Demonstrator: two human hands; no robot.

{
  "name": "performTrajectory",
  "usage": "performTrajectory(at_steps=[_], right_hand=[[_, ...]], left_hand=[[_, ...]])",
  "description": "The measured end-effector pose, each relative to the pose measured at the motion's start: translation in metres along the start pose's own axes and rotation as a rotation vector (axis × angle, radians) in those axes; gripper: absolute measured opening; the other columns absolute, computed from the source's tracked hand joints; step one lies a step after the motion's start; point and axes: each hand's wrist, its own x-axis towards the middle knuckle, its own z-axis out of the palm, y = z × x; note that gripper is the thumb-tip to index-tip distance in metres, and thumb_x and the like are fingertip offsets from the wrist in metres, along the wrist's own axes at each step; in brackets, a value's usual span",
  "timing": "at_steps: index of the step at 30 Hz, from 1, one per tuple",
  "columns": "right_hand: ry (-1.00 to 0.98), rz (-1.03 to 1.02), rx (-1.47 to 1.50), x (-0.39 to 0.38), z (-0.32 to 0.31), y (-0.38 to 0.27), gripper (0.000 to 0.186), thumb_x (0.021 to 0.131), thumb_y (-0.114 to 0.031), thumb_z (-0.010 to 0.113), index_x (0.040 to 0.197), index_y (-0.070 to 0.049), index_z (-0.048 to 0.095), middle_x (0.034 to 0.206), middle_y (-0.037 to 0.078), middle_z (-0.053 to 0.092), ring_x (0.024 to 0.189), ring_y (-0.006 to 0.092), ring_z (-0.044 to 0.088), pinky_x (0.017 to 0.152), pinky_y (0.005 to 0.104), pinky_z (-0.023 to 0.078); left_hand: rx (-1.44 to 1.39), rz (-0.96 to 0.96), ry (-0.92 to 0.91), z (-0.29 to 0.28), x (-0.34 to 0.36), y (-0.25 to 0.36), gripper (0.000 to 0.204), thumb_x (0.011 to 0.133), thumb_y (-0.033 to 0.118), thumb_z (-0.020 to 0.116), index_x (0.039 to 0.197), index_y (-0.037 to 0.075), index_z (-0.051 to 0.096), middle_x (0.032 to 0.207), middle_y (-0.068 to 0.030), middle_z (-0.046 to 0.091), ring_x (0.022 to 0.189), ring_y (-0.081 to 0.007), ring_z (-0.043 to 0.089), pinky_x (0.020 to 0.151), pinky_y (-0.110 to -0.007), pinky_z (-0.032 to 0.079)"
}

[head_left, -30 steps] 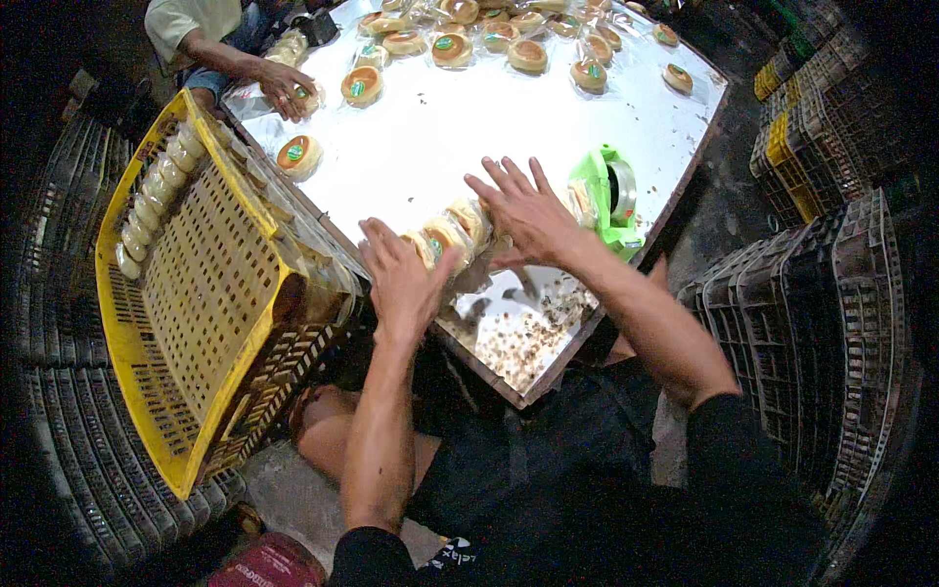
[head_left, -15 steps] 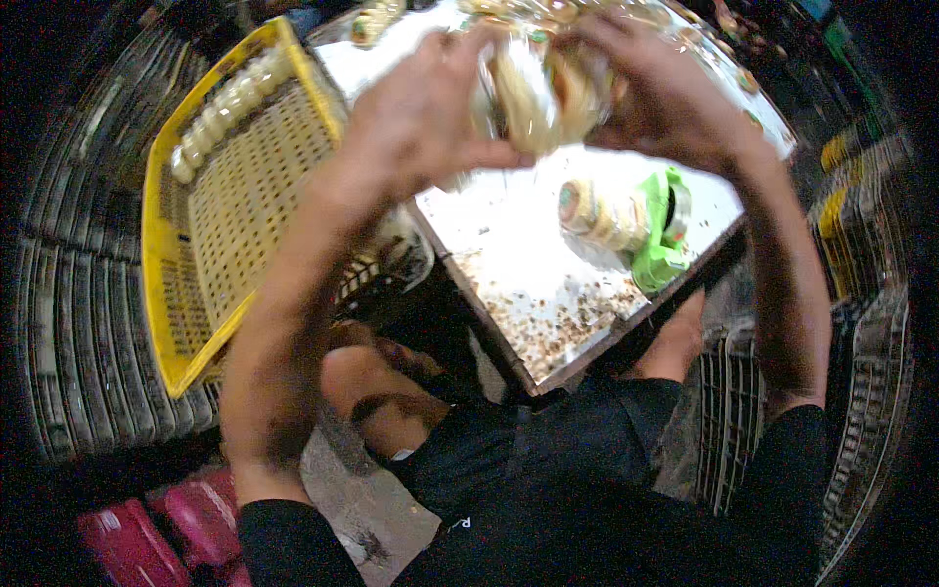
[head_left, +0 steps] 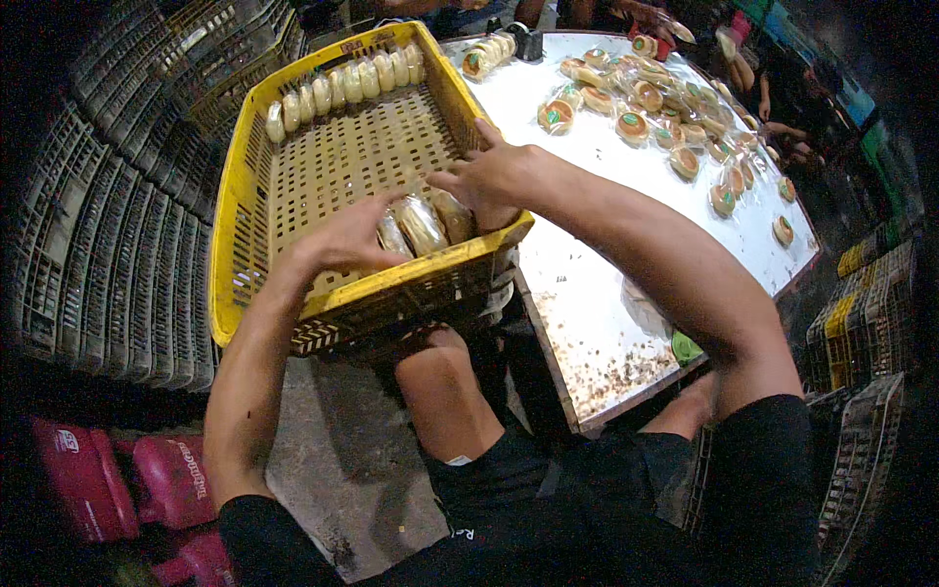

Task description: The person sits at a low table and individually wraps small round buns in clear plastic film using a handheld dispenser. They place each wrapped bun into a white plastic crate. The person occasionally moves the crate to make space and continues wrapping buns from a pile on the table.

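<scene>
Inside the near end of a yellow plastic crate (head_left: 223,284), a short row of buns in clear wrappers (head_left: 424,225) stands on edge. My left hand (head_left: 342,237) presses against the row's left end, thumb toward the near wall. At the other end, my right hand (head_left: 489,184) closes around the buns beside the crate's right corner, so the row is squeezed between both hands. Part of the row is hidden by my right fingers. Along the crate's far wall stands a longer row of wrapped buns (head_left: 354,83).
A white table (head_left: 548,240) on the right bears a pile of wrapped round buns (head_left: 646,98), another row (head_left: 489,55) at its far left and crumbs. My right arm partly hides a green holder (head_left: 687,349). Stacked crates (head_left: 108,254) and pink gas cylinders (head_left: 176,479) stand left. Other people's hands show beyond the table.
Both hands have moved left and down from above the table into the yellow crate, carrying the wrapped buns. The view has shifted, bringing the crate nearer the middle.
</scene>
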Motion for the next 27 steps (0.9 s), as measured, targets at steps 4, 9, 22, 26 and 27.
performTrajectory(at_steps=[4, 9, 22, 26, 27], right_hand=[[-0.007, -0.079, -0.202, -0.013, 0.003, -0.006, 0.068, 0.077, -0.019, 0.066, 0.139, -0.012, 0.037, 0.117, 0.014, 0.062, 0.102, 0.0282, 0.065, 0.1, 0.0525, 0.036], [-0.076, -0.147, -0.065, -0.009, -0.031, -0.013, 0.04, 0.077, -0.018, 0.066, 0.114, -0.007, 0.055, 0.087, 0.015, 0.068, 0.082, 0.0346, 0.068, 0.067, 0.04, 0.055], [0.636, 0.242, 0.545, -0.172, 0.079, 0.088, 0.091, 0.079, -0.063, 0.062, 0.142, -0.003, 0.036, 0.142, 0.026, 0.039, 0.13, 0.0385, 0.041, 0.108, 0.0441, 0.035], [0.55, 0.69, 0.767, -0.199, 0.17, 0.105, 0.091, 0.081, -0.062, 0.06, 0.14, 0.003, 0.036, 0.139, 0.027, 0.042, 0.13, 0.0368, 0.042, 0.109, 0.0437, 0.035], [0.522, 0.744, 0.814, -0.2, 0.186, 0.105, 0.091, 0.081, -0.062, 0.06, 0.139, 0.004, 0.036, 0.138, 0.027, 0.043, 0.13, 0.0367, 0.042, 0.109, 0.0436, 0.034]], left_hand=[[0.288, -0.156, 0.027, 0.027, 0.014, 0.005, 0.093, 0.062, 0.037, 0.082, 0.137, 0.002, 0.039, 0.128, -0.0237, 0.051, 0.123, -0.0368, 0.047, 0.107, -0.042, 0.036], [0.02, 0.024, -0.003, 0.003, 0.009, -0.004, 0.093, 0.06, 0.033, 0.083, 0.136, 0.004, 0.04, 0.123, -0.0238, 0.053, 0.121, -0.0361, 0.048, 0.104, -0.041, 0.038], [-0.568, 0.263, 0.406, 0.005, 0.064, 0.165, 0.063, 0.08, 0.018, 0.071, 0.136, 0.005, 0.044, 0.129, -0.0117, 0.054, 0.115, -0.0236, 0.054, 0.1, -0.036, 0.043], [-0.288, 0.433, -0.077, 0.073, 0.113, 0.211, 0.06, 0.085, 0.032, 0.067, 0.132, 0.001, 0.046, 0.127, -0.017, 0.057, 0.113, -0.03, 0.057, 0.095, -0.04, 0.045], [-0.151, 0.418, -0.121, 0.093, 0.134, 0.203, 0.063, 0.085, 0.038, 0.067, 0.131, 0.0, 0.046, 0.126, -0.0209, 0.056, 0.107, -0.0325, 0.059, 0.091, -0.04, 0.048]])
